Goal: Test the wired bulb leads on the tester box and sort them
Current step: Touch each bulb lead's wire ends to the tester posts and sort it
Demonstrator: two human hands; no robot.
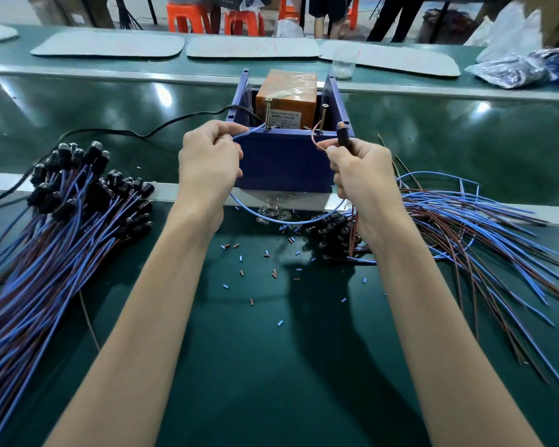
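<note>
A blue tester box [284, 159] stands on the green bench with an orange unit [286, 98] inside and two upright screws [268, 112] at its front. My left hand [208, 159] pinches a light-blue wire [249, 130] whose tip touches the left screw. My right hand [359, 171] grips a black bulb holder [342, 132] and pinches its brown wire [315, 137], which curves toward the right screw [324, 116]. The blue wire loops down below the box between both hands. The bulb tip shows a faint orange glow.
A large pile of wired bulbs [62, 227] lies at the left, another tangled pile [459, 233] at the right. Small cut insulation bits [273, 272] litter the bench. A black cable [142, 132] runs to the box. White pads [254, 48], a plastic cup [343, 64] and bags [513, 71] sit behind.
</note>
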